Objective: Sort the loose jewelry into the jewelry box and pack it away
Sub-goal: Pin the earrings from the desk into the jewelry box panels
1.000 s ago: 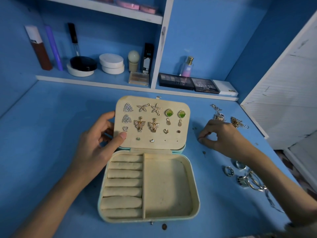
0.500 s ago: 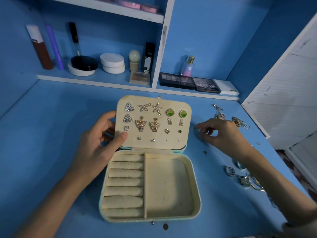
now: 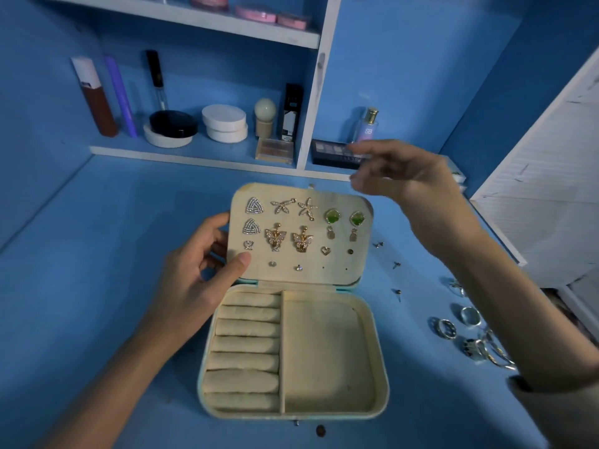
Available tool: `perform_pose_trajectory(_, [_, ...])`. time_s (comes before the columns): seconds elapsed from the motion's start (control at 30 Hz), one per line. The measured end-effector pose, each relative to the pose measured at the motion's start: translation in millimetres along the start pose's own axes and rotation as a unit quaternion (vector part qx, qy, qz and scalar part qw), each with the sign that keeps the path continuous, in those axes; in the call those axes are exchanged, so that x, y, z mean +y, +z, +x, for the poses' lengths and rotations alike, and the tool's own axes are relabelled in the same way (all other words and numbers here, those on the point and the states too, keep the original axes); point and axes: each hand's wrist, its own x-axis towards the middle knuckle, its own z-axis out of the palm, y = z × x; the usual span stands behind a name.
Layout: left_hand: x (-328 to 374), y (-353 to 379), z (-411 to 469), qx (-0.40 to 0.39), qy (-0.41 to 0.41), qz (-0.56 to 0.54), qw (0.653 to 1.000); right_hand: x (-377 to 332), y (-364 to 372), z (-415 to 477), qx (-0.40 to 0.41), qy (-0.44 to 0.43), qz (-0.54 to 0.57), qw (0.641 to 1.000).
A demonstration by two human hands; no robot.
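Box sits open in the middle of the desk, with its base flat and its lid stood up at the far side. I judge that the earring step is in hand.

I have the left hand grasping the lid's left edge, thumb on the inner face and fingers behind, bracing it. The right hand hangs in the air above the lid's far right corner and touches nothing. It is blurred, so I cannot tell whether its fingertips pinch a stud or hold nothing (a piece that small would vanish in the blur).

The next move calls for fine aim. A post has to go down into one of the two free holes in the lid's bottom row while the left hand holds the lid firm.

My count:
- **Base:** seven rolls on the left and one compartment on the right. I see no jewelry in either.
- **Rings:** at least four, near the box on its right. They overlap too much for an exact number.
- **Lid:** two triangles, two starfish, two green stones, two butterflies and two drops. There are also five tiny pieces, one of them a heart.
- **Studs:** three lie loose on the desk, just right of the lid.
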Motion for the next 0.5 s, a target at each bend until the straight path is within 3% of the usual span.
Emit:
perform_pose_trajectory(0.17, [8, -2, 0, -0.002, -0.052, 0.016, 0.999, -19, 23, 13, -0.114, 0.016, -0.094, 0.989])
perform_pose_trajectory(0.27, [25, -1, -3, 0.114, -0.075, 0.043, 0.99, -22, 24, 12, -0.12, 0.027, -0.102, 0.987])
perform_pose_trajectory(0.33, [45, 10, -13, 0.191, -0.125, -0.099, 0.969, -23, 23, 8, -0.12, 0.033, -0.091, 0.988])
perform_pose_trajectory(0.4, [69, 29, -27, 0.167, -0.223, -0.297, 0.913, -23, 23, 5, -0.117, 0.033, -0.075, 0.99])
perform_pose_trajectory(0.5, [83, 56, -43, 0.135, -0.373, -0.466, 0.791, -23, 23, 1, -0.114, 0.031, -0.061, 0.991])
